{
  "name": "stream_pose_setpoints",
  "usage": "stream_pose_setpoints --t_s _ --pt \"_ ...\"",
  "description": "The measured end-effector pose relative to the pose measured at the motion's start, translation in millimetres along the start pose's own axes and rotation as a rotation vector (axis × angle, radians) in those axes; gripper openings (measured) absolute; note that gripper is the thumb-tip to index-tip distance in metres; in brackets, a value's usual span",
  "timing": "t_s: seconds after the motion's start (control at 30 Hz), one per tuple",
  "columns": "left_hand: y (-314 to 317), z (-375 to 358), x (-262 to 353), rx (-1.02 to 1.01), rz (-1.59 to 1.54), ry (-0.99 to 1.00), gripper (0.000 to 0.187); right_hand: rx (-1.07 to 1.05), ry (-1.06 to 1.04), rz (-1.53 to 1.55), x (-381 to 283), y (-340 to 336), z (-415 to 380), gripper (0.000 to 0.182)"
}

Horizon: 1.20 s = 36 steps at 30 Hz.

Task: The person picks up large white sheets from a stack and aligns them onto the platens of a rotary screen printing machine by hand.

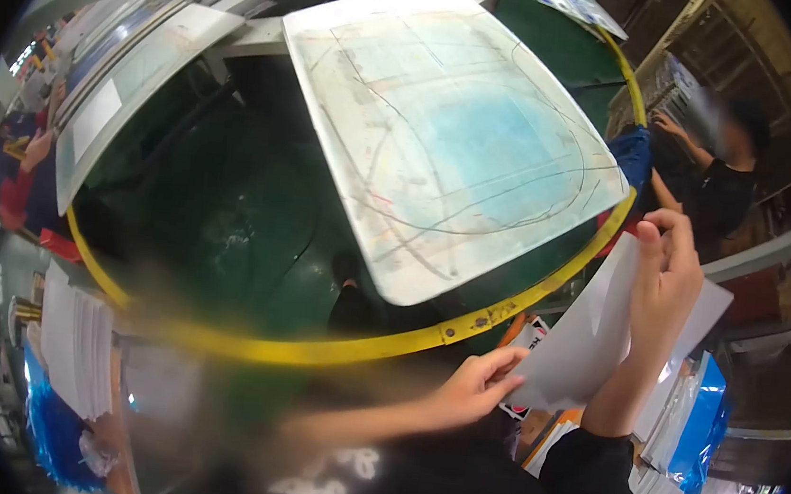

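Observation:
My left hand (pixel 478 384) pinches the lower left corner of a thin white sheet (pixel 576 350), which bows between my hands. Higher up on the right, my right hand (pixel 667 273) grips the sheet near its upper edge, thumb up and fingers curled. The sheet hangs just outside a yellow rail (pixel 376 348). Beyond that rail lies a flat white board (pixel 401 190) with rounded corners, covered in drawn lines and stains and a pale blue patch. Neither hand touches the board.
Paper stacks (pixel 76 350) stand at the lower left, and a blue-wrapped stack (pixel 701 415) at the lower right. Another board (pixel 134 93) juts out at the left, near a second person's hand (pixel 38 148). A person in dark clothes (pixel 730 184) stands at the right.

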State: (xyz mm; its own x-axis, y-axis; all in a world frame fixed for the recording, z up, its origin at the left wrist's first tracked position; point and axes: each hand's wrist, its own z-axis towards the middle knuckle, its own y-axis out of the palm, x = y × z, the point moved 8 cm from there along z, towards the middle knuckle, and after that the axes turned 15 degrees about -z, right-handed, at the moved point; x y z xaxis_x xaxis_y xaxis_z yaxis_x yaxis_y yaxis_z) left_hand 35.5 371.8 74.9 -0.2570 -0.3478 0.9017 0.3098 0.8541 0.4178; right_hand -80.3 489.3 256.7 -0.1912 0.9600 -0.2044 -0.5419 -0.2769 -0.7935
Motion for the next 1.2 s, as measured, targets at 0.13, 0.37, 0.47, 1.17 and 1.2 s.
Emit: stream_pose_setpoints --t_s 0.13,0.37,0.47,1.17,1.2 --pt "-45.9 -5.2 16.1 0.176 -0.005 0.016 0.027 0.242 -0.257 -0.011 -21.4 -4.8 -1.1 0.055" --pt "-142.5 -18.1 36.2 0.506 -0.373 0.294 0.038 -0.203 0.412 0.160 153.2 83.8 -59.5 0.054" --pt "-179.3 -25.3 50.6 0.601 -0.410 0.439 0.045 -0.334 0.387 0.374 121.2 124.4 -56.2 0.058" --pt "-393.9 -40.0 107.4 0.572 1.240 0.102 0.103 -0.346 -0.039 0.092 -70.0 279.2 29.9 0.100" --pt "-395.3 -41.4 105.4 0.578 1.247 0.105 0.103 -0.350 -0.048 0.075 -71.8 281.1 28.2 0.101"
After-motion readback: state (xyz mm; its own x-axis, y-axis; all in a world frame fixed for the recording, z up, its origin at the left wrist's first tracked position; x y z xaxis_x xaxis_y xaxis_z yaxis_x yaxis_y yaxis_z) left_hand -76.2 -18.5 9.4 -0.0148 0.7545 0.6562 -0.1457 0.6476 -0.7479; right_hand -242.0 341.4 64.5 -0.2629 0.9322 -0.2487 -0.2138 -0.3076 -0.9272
